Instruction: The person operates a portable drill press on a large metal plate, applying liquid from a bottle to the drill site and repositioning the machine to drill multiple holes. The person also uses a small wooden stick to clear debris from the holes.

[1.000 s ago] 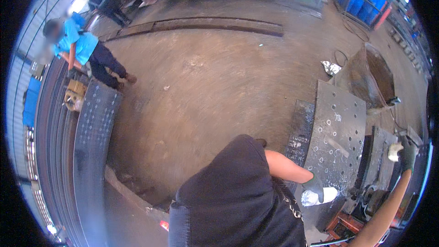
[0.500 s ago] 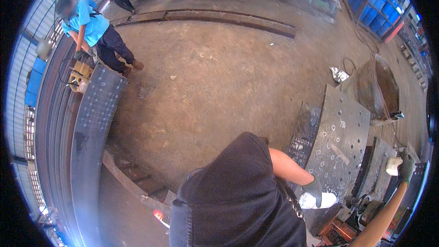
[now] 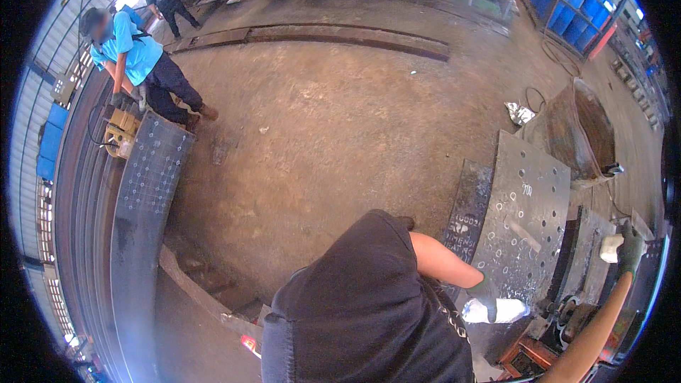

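My left hand [image 3: 485, 296], in a dark grey glove, is wrapped round a white bottle [image 3: 509, 311] lying on its side, over the near end of the steel plate [image 3: 521, 184]. That plate has drilled holes and white chalk rings, with a flat metal strip [image 3: 523, 234] on top. Farther right, my gloved right hand [image 3: 630, 250] is closed against a whitish lump [image 3: 610, 248], perhaps a folded rag or pad; its fingers are partly hidden. Between my hands is a round, dark machine part [image 3: 578, 319] above an orange frame [image 3: 525, 358].
A co-worker [image 3: 135, 42] in light blue handles a yellow machine [image 3: 122, 133] at a long marked beam [image 3: 145, 191]; another person [image 3: 170, 0] stands behind. A rusty bin [image 3: 592, 131], crumpled foil [image 3: 519, 113], cables and blue drums [image 3: 571, 0] are at the right. A low steel rail [image 3: 319, 32] crosses the floor.
The view has shifted slightly. The bottle is still in my left hand, and the whitish lump is still at my right. The far person has straightened and shows more fully.
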{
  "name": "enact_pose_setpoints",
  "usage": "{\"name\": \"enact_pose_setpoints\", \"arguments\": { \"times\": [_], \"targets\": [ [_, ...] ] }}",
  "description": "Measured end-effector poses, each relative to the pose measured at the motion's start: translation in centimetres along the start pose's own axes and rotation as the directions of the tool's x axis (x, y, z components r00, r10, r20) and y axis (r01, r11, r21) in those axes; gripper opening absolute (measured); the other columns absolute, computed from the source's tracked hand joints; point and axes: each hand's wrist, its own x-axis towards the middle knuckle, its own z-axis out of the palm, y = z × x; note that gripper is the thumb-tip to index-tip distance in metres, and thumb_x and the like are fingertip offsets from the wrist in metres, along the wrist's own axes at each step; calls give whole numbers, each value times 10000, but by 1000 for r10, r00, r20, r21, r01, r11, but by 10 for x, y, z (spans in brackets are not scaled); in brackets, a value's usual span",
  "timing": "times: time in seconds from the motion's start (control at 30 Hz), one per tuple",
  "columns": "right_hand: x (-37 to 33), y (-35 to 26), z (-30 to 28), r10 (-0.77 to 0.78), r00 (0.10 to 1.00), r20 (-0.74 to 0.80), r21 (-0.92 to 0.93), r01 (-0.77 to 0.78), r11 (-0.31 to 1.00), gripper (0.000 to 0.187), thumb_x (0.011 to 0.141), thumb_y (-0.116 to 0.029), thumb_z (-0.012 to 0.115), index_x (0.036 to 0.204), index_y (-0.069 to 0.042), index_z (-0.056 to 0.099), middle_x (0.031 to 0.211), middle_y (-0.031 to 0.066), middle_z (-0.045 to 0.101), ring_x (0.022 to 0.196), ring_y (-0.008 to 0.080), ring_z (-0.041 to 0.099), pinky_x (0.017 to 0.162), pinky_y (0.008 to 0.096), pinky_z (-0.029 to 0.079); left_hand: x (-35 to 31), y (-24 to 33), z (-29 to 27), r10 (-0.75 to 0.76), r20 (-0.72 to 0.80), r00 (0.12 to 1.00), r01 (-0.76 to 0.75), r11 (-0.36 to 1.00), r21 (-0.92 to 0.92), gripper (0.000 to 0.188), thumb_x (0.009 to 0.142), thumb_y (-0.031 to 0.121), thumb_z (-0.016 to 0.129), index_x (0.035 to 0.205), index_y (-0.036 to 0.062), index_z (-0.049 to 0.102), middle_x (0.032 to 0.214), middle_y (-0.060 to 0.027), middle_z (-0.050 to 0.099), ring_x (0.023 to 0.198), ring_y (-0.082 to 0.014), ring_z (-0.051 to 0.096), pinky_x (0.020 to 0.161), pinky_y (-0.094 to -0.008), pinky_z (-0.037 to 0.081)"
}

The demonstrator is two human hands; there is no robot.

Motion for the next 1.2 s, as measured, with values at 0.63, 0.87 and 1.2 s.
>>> {"name": "enact_pose_setpoints", "arguments": {
  "times": [0.63,0.87,1.2],
  "targets": [
    [-24,-29,-25,-68,987,-148,-141,47,989,497,862,22,603,1340,-103,650,1001,164,712,930,363,692,767,459,519,4,-5,6,2,48,999,-2,1000,-2,573,777,461,857,1131,21,764,1073,-132,777,909,-278,751,823,-412,602],
    [-30,-38,-38,102,993,-65,-36,-105,994,613,806,42,611,1390,-141,641,1004,159,700,937,377,669,809,481,497,3,-7,6,-3,69,998,2,1000,11,576,775,460,861,1136,22,764,1076,-133,777,910,-277,751,822,-411,604],
    [-9,-57,-34,-95,978,-187,-200,57,978,265,1003,-154,638,1244,-62,698,999,188,677,916,354,646,781,447,500,8,-12,0,12,33,999,-12,1000,-23,594,773,481,863,1146,28,765,1091,-137,777,923,-272,750,817,-409,609]
  ]
}}
